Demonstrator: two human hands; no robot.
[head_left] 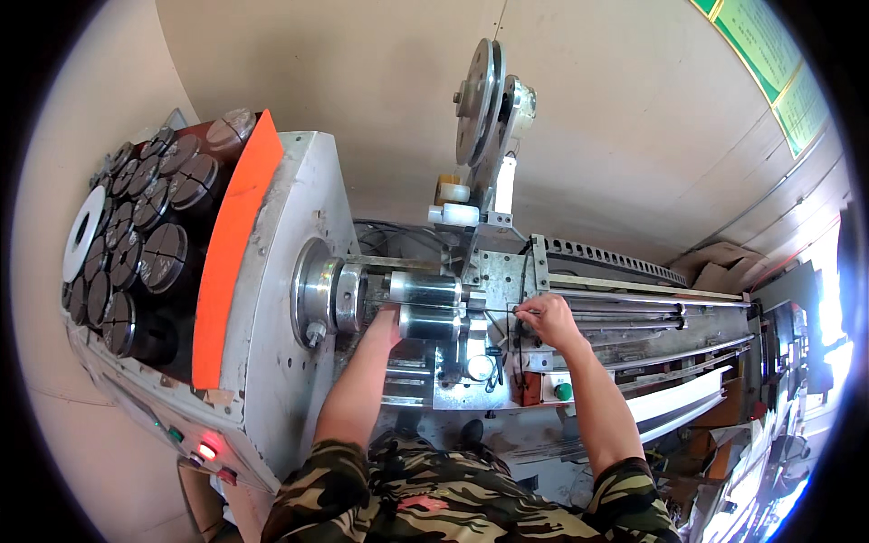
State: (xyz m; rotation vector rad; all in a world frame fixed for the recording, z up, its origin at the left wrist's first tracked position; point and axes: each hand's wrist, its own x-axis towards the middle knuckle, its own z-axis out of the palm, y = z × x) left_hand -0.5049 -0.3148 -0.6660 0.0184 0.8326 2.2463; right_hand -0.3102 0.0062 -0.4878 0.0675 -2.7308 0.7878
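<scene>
Head view: left hand [391,324] reaches under the two polished steel cylinder rollers [427,306]; its fingers are hidden, so its grip cannot be told. Right hand [549,319] is pinched shut on a thin dark wire [496,311] running left toward the rollers, beside the long grey guide rails [634,312]. The round steel chuck [324,294] stands close at left, leaving little room.
</scene>
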